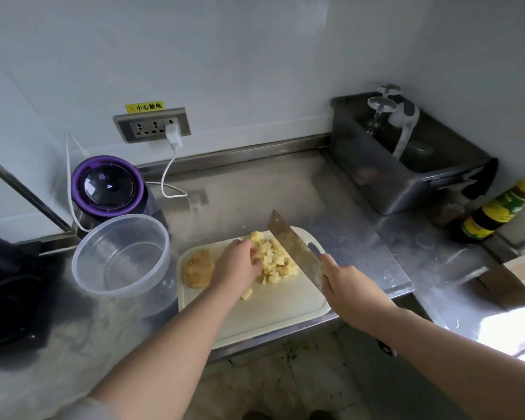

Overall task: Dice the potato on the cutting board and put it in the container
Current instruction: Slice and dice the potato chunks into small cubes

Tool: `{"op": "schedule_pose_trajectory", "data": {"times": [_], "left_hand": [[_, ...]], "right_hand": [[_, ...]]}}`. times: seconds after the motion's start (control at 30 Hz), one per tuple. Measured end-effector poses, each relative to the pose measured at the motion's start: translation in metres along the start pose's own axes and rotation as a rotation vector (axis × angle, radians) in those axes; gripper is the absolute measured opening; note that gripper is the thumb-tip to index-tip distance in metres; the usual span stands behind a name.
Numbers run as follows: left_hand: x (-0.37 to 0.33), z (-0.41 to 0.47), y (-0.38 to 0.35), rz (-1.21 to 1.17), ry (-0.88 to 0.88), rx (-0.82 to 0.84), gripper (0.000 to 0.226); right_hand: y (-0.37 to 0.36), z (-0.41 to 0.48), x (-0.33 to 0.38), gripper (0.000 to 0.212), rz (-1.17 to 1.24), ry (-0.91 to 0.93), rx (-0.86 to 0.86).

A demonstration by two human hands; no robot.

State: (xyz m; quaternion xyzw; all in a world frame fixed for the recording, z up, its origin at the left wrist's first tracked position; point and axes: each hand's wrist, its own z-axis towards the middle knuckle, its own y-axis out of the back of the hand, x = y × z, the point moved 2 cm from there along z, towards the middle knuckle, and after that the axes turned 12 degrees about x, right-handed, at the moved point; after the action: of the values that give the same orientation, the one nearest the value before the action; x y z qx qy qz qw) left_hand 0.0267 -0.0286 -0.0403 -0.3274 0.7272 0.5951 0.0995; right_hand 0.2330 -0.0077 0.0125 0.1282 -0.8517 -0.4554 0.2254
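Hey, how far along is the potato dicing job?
Done: a pile of pale yellow potato cubes sits on the white plastic cutting board. In hand: the left hand rests on the pile, the right hand grips the steel cleaver. Left: the brownish uncut potato piece, and the clear round plastic container is empty.

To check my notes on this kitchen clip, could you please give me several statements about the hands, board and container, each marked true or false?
The right hand grips the broad steel cleaver. True.
The left hand touches the pile of pale yellow potato cubes. True.
The clear round plastic container holds potato cubes. False: it holds none.
The white rectangular cutting board carries only cubes. False: an uncut brown-skinned potato piece lies at its left end.
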Motion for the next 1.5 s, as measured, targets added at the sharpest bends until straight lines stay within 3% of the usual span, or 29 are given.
{"op": "schedule_pose_trajectory", "data": {"times": [0.2,0.33,0.53,0.73,0.83,1.07,1.27,1.5], "left_hand": [[0.0,0.028,-0.006,-0.019,0.002,0.092,0.036],[0.014,0.015,0.009,0.024,-0.095,0.025,0.027],[0.029,-0.021,0.01,0.603,-0.39,0.329,0.044],[0.022,-0.018,-0.004,0.898,-0.367,0.309,0.036],[0.023,-0.025,-0.004,0.857,-0.306,0.29,0.036],[0.044,-0.053,-0.018,0.493,0.057,0.154,0.035],[0.054,-0.064,-0.028,0.218,0.155,0.078,0.044],[0.051,-0.064,-0.031,0.149,0.228,-0.007,0.024]], "right_hand": [[0.006,-0.005,-0.006,0.044,-0.027,-0.034,0.039],[0.002,-0.002,-0.008,0.045,-0.027,-0.019,0.054],[-0.004,0.002,-0.003,0.046,-0.05,-0.01,0.085],[-0.002,-0.002,0.008,0.049,-0.152,0.045,0.091],[-0.007,-0.005,0.01,0.044,-0.227,0.071,0.12],[-0.037,-0.005,0.024,0.042,-0.169,0.051,0.237],[-0.055,0.001,0.036,0.043,-0.133,0.074,0.285],[-0.065,-0.002,0.045,0.043,-0.11,0.111,0.299]]}}
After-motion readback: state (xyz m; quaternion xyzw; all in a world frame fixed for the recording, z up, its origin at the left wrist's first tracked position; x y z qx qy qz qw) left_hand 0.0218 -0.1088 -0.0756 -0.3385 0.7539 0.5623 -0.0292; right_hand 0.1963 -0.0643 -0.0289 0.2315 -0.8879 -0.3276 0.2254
